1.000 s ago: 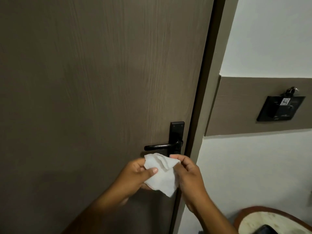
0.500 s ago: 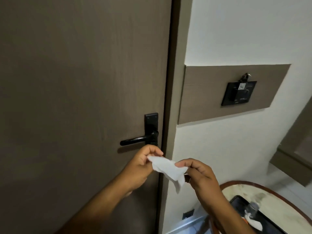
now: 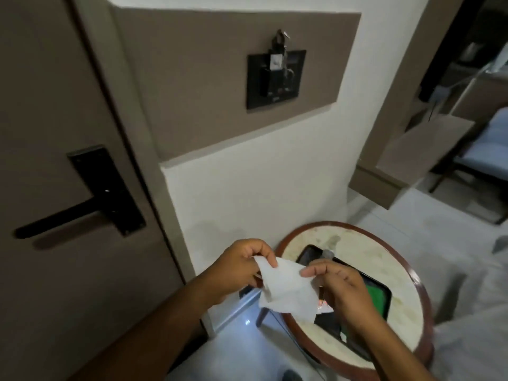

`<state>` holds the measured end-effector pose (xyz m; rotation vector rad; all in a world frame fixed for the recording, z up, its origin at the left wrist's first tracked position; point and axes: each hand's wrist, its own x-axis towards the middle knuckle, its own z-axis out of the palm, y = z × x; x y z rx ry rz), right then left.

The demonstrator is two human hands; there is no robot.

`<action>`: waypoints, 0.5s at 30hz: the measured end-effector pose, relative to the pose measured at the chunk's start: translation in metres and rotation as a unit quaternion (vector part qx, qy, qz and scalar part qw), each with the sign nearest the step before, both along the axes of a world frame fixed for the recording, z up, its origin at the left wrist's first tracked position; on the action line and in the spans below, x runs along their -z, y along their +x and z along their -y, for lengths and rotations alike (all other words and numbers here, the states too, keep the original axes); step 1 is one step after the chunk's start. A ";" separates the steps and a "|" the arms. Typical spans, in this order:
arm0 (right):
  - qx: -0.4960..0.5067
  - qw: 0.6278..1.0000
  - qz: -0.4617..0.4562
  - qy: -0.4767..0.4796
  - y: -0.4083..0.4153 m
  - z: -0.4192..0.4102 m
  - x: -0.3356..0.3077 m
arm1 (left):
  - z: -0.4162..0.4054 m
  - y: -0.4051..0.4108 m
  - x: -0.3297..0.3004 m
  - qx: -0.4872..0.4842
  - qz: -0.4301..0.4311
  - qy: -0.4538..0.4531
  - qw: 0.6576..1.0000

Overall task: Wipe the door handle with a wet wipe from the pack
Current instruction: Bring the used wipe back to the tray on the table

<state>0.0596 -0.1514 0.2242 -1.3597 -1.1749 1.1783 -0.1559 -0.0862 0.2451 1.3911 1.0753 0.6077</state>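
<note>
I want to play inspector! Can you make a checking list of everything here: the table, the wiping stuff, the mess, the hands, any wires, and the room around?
Surface: round table with a pale top and a dark red-brown rim, low on the right.
Job's things: white wet wipe stretched between both hands; black door handle on the brown door, nothing touching it.
Clutter: black tray on the table, with something green in it; the rest is hidden by the hands.
Grips: left hand pinches the wipe's left edge; right hand pinches its right edge.
Cables: nothing seen.
Surroundings: black wall panel with keys hanging; white wall; pale floor; chair far right.
</note>
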 end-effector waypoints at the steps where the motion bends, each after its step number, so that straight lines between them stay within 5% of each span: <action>1: 0.018 1.000 0.000 -0.007 0.016 -0.006 0.009 | -0.009 0.017 0.007 0.007 -0.010 -0.023 1.000; 7: 0.111 0.989 0.080 -0.049 0.110 -0.063 0.079 | -0.081 0.135 0.064 0.010 -0.027 -0.201 0.979; 15: 0.164 0.944 0.264 -0.108 0.198 -0.140 0.240 | -0.156 0.265 0.240 0.054 -0.197 -0.173 0.963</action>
